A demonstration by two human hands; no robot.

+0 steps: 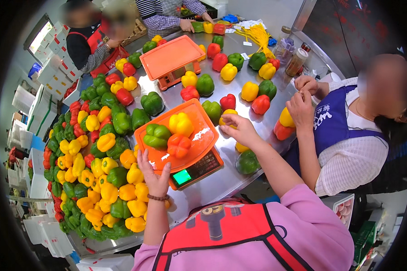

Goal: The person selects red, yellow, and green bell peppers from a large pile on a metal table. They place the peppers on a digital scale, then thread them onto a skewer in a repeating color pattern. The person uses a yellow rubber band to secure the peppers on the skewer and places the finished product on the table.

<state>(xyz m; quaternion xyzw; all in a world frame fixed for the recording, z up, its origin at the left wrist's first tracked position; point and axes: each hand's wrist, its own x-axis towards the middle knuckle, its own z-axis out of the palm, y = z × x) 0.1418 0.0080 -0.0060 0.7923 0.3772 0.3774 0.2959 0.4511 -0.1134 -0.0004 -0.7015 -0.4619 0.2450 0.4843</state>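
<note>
An orange weighing scale [196, 169] stands before me, its green display lit. Its tray [151, 152] carries a green bell pepper [157, 136], a yellow one [181, 124] and a red one [178, 145]. My left hand [154, 177] is at the tray's near left edge, open, fingers spread. Beyond the tray's right side my right hand [242, 130] reaches out, fingers apart, against a yellow bell pepper [229, 115] that it partly covers. Whether it touches that pepper is hard to tell. A green [211, 111] and a red bell pepper [227, 101] lie beside it.
A large pile of mixed bell peppers [108, 193] fills the left. A second orange scale [172, 57] stands farther back. Groups of three peppers lie about the metal table [199, 193]. Yellow straps [254, 36] lie at the far end. Co-workers stand right [343, 140] and across the table.
</note>
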